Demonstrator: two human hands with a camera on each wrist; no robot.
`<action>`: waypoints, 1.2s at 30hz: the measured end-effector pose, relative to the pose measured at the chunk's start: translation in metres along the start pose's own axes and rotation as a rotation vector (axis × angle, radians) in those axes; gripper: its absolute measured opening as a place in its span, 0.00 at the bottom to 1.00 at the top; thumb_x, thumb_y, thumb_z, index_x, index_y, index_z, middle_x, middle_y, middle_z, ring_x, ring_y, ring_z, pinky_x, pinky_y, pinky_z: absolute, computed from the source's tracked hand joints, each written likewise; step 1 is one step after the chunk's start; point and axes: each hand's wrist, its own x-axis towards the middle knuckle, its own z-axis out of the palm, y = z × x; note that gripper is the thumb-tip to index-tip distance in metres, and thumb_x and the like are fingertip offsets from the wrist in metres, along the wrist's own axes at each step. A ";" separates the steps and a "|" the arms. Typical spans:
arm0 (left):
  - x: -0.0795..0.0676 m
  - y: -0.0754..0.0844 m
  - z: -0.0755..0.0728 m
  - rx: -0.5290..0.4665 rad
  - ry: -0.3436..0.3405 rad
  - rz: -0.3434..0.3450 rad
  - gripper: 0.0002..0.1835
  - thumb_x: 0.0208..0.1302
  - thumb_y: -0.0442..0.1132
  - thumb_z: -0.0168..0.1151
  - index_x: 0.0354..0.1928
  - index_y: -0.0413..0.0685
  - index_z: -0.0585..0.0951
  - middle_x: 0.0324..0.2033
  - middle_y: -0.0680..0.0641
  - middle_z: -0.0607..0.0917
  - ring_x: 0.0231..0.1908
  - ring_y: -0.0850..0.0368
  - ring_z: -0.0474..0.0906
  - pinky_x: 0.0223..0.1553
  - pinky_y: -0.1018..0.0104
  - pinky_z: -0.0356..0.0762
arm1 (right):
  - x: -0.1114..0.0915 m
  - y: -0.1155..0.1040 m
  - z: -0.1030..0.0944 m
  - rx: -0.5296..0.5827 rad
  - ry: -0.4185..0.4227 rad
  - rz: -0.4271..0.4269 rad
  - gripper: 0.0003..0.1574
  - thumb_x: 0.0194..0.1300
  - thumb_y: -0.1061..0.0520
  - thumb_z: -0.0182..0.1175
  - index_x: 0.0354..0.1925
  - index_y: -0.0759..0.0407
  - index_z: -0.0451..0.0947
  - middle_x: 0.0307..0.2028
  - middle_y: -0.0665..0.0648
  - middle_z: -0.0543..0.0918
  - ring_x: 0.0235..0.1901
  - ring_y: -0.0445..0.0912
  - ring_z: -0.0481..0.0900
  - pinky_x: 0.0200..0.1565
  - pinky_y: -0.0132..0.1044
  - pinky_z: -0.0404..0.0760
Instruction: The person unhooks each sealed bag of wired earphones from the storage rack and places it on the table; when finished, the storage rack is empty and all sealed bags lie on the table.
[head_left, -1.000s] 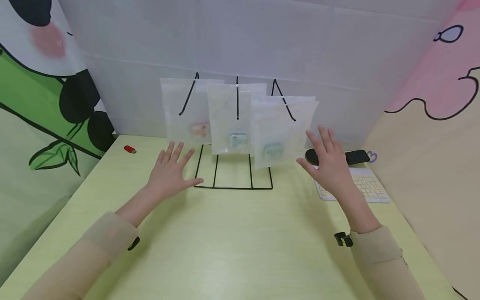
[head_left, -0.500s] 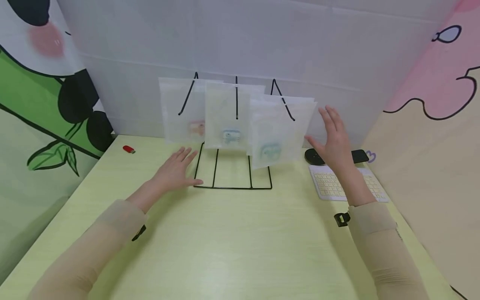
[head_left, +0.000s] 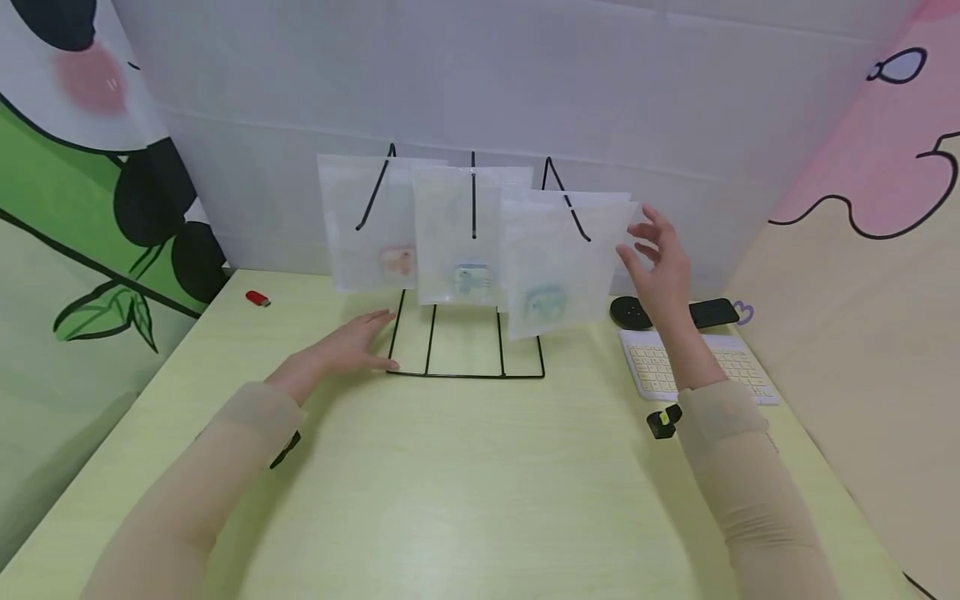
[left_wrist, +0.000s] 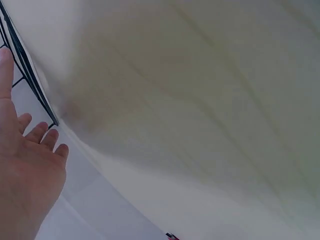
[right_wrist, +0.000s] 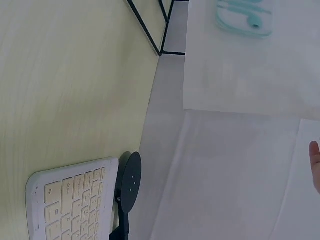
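Head view shows a black wire rack (head_left: 465, 377) standing on the pale counter (head_left: 480, 483), with three translucent bags hanging from its hooks: a left bag (head_left: 341, 208) with something orange inside, a middle bag (head_left: 442, 233) with something blue, and a right bag (head_left: 540, 258) with something teal. The right bag overlaps the edge of the middle one. The left hand (head_left: 341, 346) is beside the rack's base, its fingers extended and the thumb apart at the front left corner; it grasps nothing, though whether the thumb touches the wire is hard to tell. The right hand (head_left: 663, 271) is raised just beside the right bag's outer edge, fingers loosely bent, a gap between them and the thumb, with nothing held. Beyond that forearm lie a white keyboard (head_left: 738, 371) and a black disc (head_left: 628, 313). A red stick (head_left: 257, 298) lies on the far left.
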 end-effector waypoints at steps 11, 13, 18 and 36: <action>0.000 -0.017 0.001 -0.119 -0.100 0.046 0.52 0.52 0.58 0.68 0.72 0.40 0.55 0.71 0.35 0.54 0.70 0.36 0.47 0.68 0.42 0.45 | -0.013 -0.012 0.006 0.207 0.007 0.056 0.23 0.63 0.64 0.60 0.56 0.63 0.69 0.36 0.49 0.76 0.39 0.38 0.74 0.42 0.24 0.74; 0.001 -0.019 0.000 -0.121 -0.105 0.056 0.51 0.52 0.58 0.69 0.71 0.40 0.56 0.71 0.36 0.55 0.70 0.37 0.47 0.69 0.43 0.46 | -0.017 -0.016 0.006 0.250 0.000 0.060 0.22 0.64 0.64 0.59 0.56 0.60 0.69 0.37 0.47 0.76 0.38 0.38 0.74 0.40 0.24 0.74; 0.003 -0.022 -0.001 -0.118 -0.116 0.077 0.51 0.50 0.59 0.70 0.71 0.42 0.59 0.70 0.36 0.56 0.70 0.36 0.47 0.68 0.41 0.46 | -0.023 -0.011 0.009 0.381 -0.011 0.050 0.30 0.63 0.67 0.58 0.60 0.53 0.63 0.39 0.49 0.76 0.35 0.41 0.76 0.40 0.24 0.77; 0.013 -0.026 0.000 -0.096 -0.115 0.070 0.52 0.45 0.61 0.72 0.70 0.47 0.62 0.70 0.41 0.58 0.70 0.39 0.50 0.68 0.42 0.48 | -0.035 -0.017 0.009 0.408 -0.050 -0.048 0.30 0.62 0.73 0.55 0.63 0.66 0.65 0.53 0.49 0.70 0.20 0.37 0.71 0.26 0.21 0.72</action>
